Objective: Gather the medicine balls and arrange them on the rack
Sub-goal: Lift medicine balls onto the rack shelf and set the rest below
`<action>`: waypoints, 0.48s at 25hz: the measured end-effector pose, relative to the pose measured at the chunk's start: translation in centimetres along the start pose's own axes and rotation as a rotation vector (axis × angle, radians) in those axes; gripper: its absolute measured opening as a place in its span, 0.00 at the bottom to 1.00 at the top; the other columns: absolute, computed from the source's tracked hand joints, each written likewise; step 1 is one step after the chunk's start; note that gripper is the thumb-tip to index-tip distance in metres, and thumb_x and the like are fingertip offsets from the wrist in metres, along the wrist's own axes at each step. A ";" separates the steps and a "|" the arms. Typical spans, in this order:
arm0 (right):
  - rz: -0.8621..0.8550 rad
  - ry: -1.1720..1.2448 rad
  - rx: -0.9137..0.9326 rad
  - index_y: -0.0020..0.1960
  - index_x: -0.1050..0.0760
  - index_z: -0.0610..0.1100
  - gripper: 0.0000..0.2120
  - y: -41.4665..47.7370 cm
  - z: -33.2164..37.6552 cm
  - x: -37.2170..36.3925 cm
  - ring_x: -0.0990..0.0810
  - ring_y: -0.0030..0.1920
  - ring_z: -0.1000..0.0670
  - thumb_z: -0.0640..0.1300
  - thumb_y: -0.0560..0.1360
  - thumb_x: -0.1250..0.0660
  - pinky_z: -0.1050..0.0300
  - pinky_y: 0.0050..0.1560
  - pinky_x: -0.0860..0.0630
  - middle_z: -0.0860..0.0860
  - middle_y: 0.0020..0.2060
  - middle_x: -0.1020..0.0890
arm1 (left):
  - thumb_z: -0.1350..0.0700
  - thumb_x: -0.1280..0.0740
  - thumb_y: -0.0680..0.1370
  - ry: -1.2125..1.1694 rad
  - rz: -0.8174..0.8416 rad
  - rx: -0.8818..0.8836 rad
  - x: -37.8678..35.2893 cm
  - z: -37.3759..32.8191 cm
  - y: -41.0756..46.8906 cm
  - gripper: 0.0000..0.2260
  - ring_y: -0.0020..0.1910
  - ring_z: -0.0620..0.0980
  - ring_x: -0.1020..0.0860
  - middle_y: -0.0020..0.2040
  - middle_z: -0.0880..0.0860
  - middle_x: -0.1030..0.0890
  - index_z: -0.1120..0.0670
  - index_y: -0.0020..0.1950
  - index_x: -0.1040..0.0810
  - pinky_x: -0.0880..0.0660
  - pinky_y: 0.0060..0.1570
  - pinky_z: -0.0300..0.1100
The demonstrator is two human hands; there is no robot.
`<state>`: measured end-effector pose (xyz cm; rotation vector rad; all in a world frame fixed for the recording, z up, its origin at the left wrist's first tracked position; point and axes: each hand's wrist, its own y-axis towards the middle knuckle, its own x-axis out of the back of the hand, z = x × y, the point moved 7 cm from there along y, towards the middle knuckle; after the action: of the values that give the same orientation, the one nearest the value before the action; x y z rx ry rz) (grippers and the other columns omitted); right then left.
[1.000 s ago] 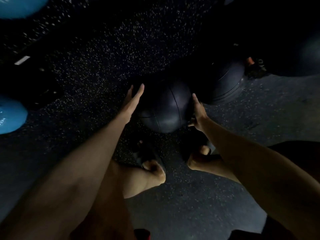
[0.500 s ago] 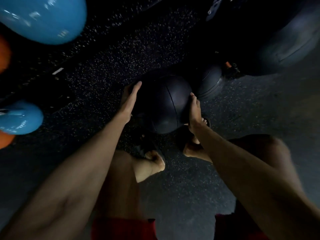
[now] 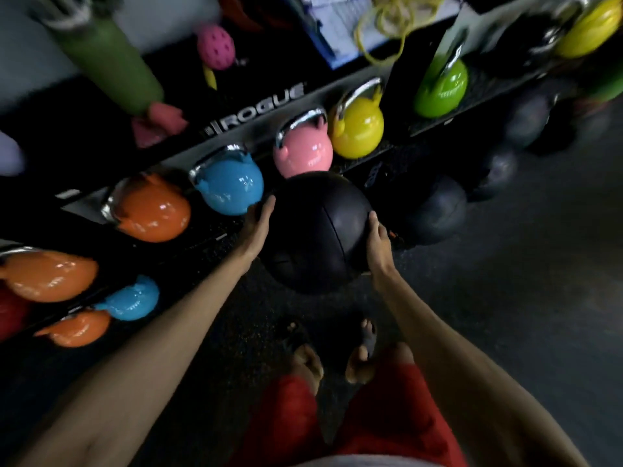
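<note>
Head view: we are pressing our left hand (image 3: 254,227) and right hand (image 3: 377,246) flat against the round black seamed medicine ball (image 3: 318,230). It is probably heavy, so we are favouring opposite sides.

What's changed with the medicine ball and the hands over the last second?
The black medicine ball has come up off the floor and now sits in front of the kettlebell rack. The left hand, open beside it a second ago, now presses its side. The right hand stays on the other side; another dark ball remains on the floor.
</note>
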<state>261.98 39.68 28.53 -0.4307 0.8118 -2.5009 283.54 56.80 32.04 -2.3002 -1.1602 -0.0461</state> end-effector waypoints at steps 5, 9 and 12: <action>0.002 -0.060 0.210 0.75 0.31 0.48 0.33 -5.5 8.8 0.4 0.26 0.69 0.43 0.68 0.79 0.46 0.46 0.72 0.32 0.45 0.69 0.24 | 0.37 0.45 0.82 -0.017 -0.064 -0.107 3.4 -6.9 -5.3 0.24 0.60 0.41 0.28 0.60 0.43 0.25 0.50 0.71 0.29 0.35 0.49 0.25; 0.061 -0.097 0.331 0.75 0.31 0.47 0.32 -9.0 15.0 -0.2 0.28 0.70 0.41 0.67 0.80 0.47 0.45 0.72 0.33 0.44 0.70 0.25 | 0.40 0.44 0.83 -0.061 -0.219 -0.227 6.7 -12.0 -8.9 0.23 0.67 0.44 0.31 0.68 0.47 0.27 0.52 0.72 0.29 0.37 0.67 0.38; 0.079 -0.075 0.474 0.72 0.29 0.45 0.28 -12.2 19.4 -0.5 0.27 0.70 0.42 0.63 0.82 0.46 0.50 0.71 0.32 0.44 0.68 0.23 | 0.41 0.45 0.84 -0.071 -0.289 -0.291 8.9 -15.6 -11.6 0.24 0.73 0.52 0.30 0.72 0.53 0.26 0.54 0.73 0.28 0.39 0.75 0.50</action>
<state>266.55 39.58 51.02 -0.3148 0.1867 -2.4777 283.67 61.11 52.99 -2.3742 -1.6072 -0.2587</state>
